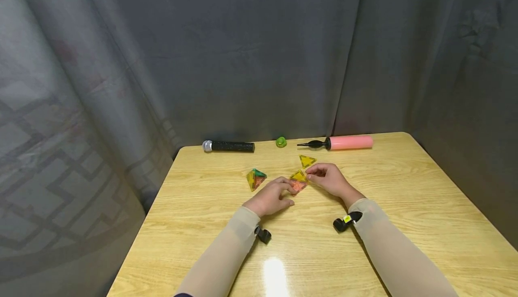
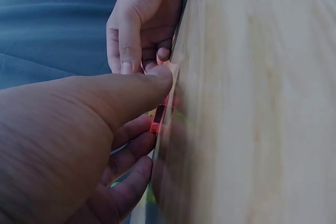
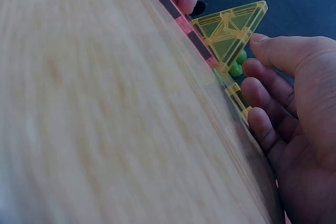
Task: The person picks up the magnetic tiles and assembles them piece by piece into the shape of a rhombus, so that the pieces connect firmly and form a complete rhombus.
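Observation:
A red triangular magnetic tile lies flat on the table, and the fingers of my left hand rest on its left side, thumb apart. Along its far edge a yellow triangular magnetic tile stands tilted up. My right hand pinches this yellow tile at its right corner with thumb and index finger. Another yellow triangular tile lies flat just beyond. Left of the hands sits a small pyramid of yellow, red and green tiles. In the left wrist view, my thumb hides much of the red tile.
Along the table's back edge lie a black microphone with a silver head, a small green object and a pink hand pump with a black nozzle. Grey curtains hang behind and at both sides.

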A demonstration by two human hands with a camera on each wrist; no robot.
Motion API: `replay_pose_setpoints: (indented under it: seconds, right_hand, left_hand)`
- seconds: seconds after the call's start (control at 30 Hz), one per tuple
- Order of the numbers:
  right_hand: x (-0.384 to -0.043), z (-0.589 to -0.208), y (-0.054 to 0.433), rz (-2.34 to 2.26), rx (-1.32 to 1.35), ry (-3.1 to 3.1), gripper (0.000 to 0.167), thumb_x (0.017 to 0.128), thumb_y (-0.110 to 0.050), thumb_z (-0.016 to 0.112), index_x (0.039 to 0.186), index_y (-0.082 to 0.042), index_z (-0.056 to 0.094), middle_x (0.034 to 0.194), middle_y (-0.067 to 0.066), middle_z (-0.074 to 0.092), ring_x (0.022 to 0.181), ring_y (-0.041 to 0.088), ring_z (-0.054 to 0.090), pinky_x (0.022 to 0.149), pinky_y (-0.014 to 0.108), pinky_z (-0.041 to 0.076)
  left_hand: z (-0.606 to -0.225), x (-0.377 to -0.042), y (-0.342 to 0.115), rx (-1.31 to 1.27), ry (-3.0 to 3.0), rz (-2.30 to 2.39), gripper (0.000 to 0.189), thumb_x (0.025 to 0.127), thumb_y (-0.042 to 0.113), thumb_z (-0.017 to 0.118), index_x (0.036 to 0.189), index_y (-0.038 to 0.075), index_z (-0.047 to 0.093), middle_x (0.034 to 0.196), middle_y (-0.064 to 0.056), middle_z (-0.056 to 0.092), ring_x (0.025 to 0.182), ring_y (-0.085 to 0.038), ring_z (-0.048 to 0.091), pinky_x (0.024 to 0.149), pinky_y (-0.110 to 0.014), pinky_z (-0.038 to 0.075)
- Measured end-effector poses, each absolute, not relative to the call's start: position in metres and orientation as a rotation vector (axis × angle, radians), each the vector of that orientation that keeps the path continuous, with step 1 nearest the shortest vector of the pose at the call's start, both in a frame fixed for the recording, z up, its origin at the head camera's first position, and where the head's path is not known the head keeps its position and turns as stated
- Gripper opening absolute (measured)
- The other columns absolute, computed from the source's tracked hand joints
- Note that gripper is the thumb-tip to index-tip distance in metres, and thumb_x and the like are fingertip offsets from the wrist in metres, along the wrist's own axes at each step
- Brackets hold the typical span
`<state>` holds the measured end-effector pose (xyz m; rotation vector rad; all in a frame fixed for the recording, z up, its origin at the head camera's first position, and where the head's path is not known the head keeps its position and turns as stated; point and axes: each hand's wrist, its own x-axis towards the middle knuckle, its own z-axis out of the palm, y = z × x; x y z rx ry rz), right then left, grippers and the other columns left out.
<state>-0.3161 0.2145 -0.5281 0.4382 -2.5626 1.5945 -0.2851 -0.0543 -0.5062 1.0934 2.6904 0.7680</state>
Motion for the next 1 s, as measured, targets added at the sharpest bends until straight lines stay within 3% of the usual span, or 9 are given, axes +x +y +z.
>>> replay_pose_setpoints:
  seconds: [0.53, 1.0]
  right_hand:
    - [-0.317, -0.521, 0.225, 1.55, 0.361, -2.504, 0.02, 0.101, -0.014, 0.073, 0.114, 0.001, 0.077, 0.105, 0.013, 0.074, 0.083, 0.022, 0.061, 0.069, 0.027, 0.05]
    - [-0.331, -0.509, 0.245, 1.475, 0.306, -2.556, 0.021, 0.101, -0.014, 0.073, 0.116, 0.0, 0.076, 0.108, 0.014, 0.074, 0.088, 0.026, 0.062, 0.071, 0.028, 0.051]
  left_hand:
    - [-0.507, -0.286, -0.056, 1.078, 2.683, 0.811, 0.021, 0.099, 0.025, 0.077, 0.119, 0.022, 0.074, 0.141, 0.006, 0.056, 0.133, -0.014, 0.053, 0.111, -0.028, 0.045]
    - [-0.507, -0.286, -0.058, 1.066, 2.679, 0.809, 0.021, 0.098, 0.027, 0.077, 0.119, 0.023, 0.074, 0.143, 0.008, 0.055, 0.136, -0.015, 0.052, 0.113, -0.029, 0.043]
